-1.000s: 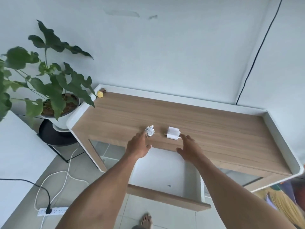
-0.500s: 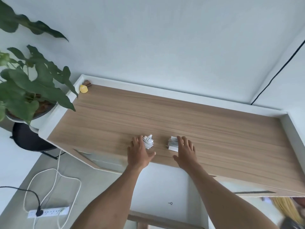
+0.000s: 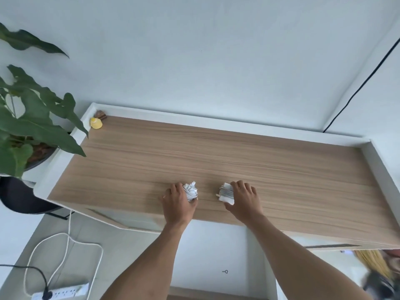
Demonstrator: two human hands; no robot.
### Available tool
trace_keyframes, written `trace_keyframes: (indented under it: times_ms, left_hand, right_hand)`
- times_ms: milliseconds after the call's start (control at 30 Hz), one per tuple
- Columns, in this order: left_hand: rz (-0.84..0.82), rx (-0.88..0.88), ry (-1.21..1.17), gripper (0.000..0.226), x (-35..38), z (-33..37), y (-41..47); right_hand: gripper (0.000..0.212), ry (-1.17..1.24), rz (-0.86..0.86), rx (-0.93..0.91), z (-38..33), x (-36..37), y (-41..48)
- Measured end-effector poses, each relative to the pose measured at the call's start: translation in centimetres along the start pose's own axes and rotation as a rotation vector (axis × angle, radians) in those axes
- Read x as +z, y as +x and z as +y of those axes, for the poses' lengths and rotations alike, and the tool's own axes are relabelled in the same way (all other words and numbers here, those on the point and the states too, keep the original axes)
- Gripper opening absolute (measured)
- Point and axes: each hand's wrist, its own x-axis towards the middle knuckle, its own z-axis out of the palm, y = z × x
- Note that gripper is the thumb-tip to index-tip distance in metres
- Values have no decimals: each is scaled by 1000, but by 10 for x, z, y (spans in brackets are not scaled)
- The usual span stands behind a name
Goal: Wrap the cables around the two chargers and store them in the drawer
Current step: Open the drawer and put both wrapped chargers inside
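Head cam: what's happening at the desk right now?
A person is closing both hands on two white chargers with their cables already wrapped, near the front edge of the wooden desk. The left hand curls around the left charger; the right hand covers the right charger. Both chargers are on the desktop. The white drawer below is open and holds neither charger.

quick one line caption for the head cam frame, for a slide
Both hands, left hand and right hand, close on two cable-wrapped chargers on the wooden desk.
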Motion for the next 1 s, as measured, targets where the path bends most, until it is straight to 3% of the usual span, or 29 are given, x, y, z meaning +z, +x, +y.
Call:
trace_keyframes:
  times_ms: [233, 500, 700, 867, 1000]
  left_hand:
    - [-16, 182, -151, 52, -12, 22, 1]
    - [-469, 404, -399, 48, -21, 54, -31]
    - [-685, 388, -357, 48, -7, 37, -57]
    - [-475, 504, -278, 48, 2, 25, -68]
    - [-478, 535, -217, 54, 23, 5, -83]
  right_hand:
    - [60, 222, 38, 190, 19, -26, -39]
    - [61, 424, -47, 441, 36, -30, -112]
    - [61, 454, -120, 482, 37, 2, -145]
    - [63, 455, -166, 467, 23, 30, -142]
    - [65, 478, -194, 462, 15, 47, -143]
